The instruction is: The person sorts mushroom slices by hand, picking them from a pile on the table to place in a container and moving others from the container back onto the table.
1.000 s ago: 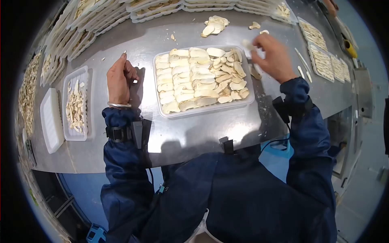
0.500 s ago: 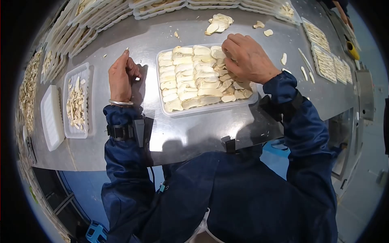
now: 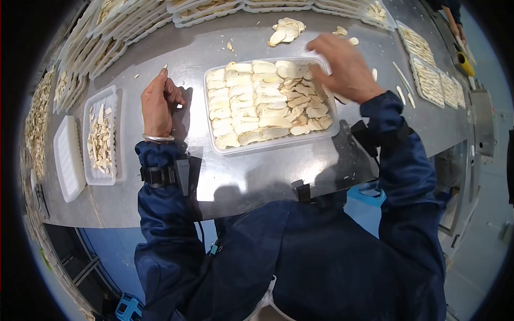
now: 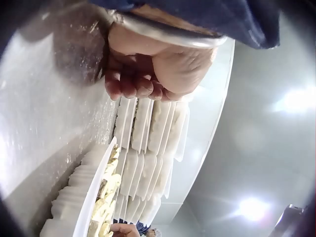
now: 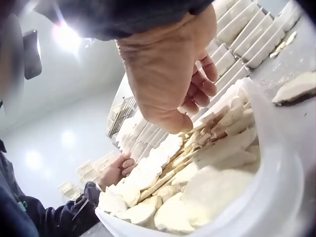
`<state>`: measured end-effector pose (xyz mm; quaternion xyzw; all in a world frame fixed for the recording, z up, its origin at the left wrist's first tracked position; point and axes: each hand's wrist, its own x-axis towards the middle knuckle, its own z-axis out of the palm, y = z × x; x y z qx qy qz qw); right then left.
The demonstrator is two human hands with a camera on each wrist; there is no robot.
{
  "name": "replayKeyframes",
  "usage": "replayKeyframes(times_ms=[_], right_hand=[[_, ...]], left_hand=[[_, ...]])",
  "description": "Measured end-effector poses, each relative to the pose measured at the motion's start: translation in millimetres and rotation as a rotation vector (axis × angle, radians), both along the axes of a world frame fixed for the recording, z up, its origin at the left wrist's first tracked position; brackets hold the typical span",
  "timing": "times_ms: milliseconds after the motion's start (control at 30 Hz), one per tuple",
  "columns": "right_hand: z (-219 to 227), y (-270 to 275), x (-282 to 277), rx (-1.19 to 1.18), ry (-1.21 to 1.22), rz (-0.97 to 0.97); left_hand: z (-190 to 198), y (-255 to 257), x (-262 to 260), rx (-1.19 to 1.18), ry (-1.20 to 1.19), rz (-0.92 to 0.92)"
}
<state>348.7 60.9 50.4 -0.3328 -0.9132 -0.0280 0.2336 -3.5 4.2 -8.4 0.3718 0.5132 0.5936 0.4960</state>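
A clear plastic tray (image 3: 270, 145) holds overlapping rows of pale, sliced pieces (image 3: 243, 101); smaller, browner ones lie toward its right side. Over the upper right corner hovers my right hand (image 3: 348, 69), fingers spread and nothing visible in them. The right wrist view shows that hand (image 5: 168, 74) with relaxed fingers, thumb close above the slices (image 5: 173, 212). To the left of the tray, my left hand (image 3: 158, 104) rests on its side on the metal table, fingers loosely curled. In the left wrist view, no object shows in the left hand (image 4: 158, 64).
At the left are a tray of small scraps (image 3: 100, 174) and a white tray (image 3: 68, 160). Stacked filled trays (image 3: 131, 27) line the back. A slice pile (image 3: 286, 31) lies beyond the tray; long strips (image 3: 401, 75) and filled trays (image 3: 428, 80) are at the right.
My right hand came in from the right over the tray's upper right slices, then lifted off and moved back up and to the right. The left hand stays beside the tray.
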Motion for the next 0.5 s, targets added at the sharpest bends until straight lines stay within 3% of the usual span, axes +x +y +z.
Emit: replayKeyframes(times_ms=[100, 233, 333, 500], right_hand=[[6, 29, 48, -0.053, 0.014, -0.248], [-8, 70, 115, -0.082, -0.322, -0.545], [-18, 73, 118, -0.272, -0.239, -0.543], [-44, 93, 116, -0.106, -0.231, -0.460]], left_hand=[[1, 0, 1, 0.002, 0.020, 0.016], [-2, 2, -2, 0.019, 0.006, 0.008], [-3, 2, -3, 0.016, 0.011, 0.010], [-2, 2, -2, 0.004, 0.003, 0.015]])
